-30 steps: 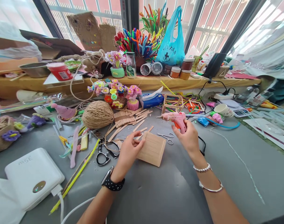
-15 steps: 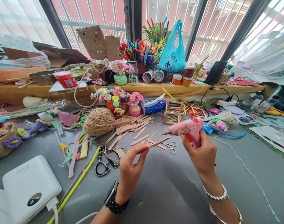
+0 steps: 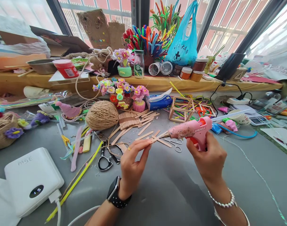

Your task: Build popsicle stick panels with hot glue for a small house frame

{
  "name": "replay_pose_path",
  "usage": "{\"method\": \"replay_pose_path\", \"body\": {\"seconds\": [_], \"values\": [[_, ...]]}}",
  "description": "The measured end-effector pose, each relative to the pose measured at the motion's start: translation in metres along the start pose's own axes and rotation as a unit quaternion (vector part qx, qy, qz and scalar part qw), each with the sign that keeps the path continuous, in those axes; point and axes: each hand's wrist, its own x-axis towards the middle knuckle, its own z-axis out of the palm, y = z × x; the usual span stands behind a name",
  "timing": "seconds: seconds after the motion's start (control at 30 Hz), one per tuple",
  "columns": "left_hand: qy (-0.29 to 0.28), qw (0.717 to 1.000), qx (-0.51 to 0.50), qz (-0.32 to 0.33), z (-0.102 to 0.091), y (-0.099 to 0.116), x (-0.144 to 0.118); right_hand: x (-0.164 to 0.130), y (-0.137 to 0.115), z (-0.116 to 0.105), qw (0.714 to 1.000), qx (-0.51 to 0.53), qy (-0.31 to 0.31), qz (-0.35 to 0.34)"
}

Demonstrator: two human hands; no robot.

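Pinched between the thumb and fingers of my left hand (image 3: 134, 163) is a wooden craft stick (image 3: 154, 140), seen nearly end-on so that little of it shows. My right hand (image 3: 208, 158) grips a pink hot glue gun (image 3: 189, 130) by its handle. The nozzle points left and is at the stick's visible end; whether it touches I cannot tell. Behind the hands lie loose craft sticks (image 3: 143, 128) and small silver scissors (image 3: 178, 149). Black-handled scissors (image 3: 105, 162) rest left of my left hand.
A twine ball (image 3: 102, 115) and a cube frame of sticks (image 3: 181, 110) stand further back. At the left lies a white power bank (image 3: 34, 182) with a cable. A ledge (image 3: 87, 82) carries jars, pipe cleaners and a blue bag (image 3: 183, 44).
The craft stick has turned from pointing right to nearly end-on. The glue gun's nozzle has come down and left to it. The view has shifted slightly.
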Motion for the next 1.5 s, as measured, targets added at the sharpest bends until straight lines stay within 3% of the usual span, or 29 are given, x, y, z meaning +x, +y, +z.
{"method": "replay_pose_path", "body": {"seconds": [1.5], "values": [[0.010,0.999,-0.035,0.020,-0.0001,0.0020,0.0007,0.0022,0.0009,-0.0026,0.999,0.000,0.021,-0.042]]}}
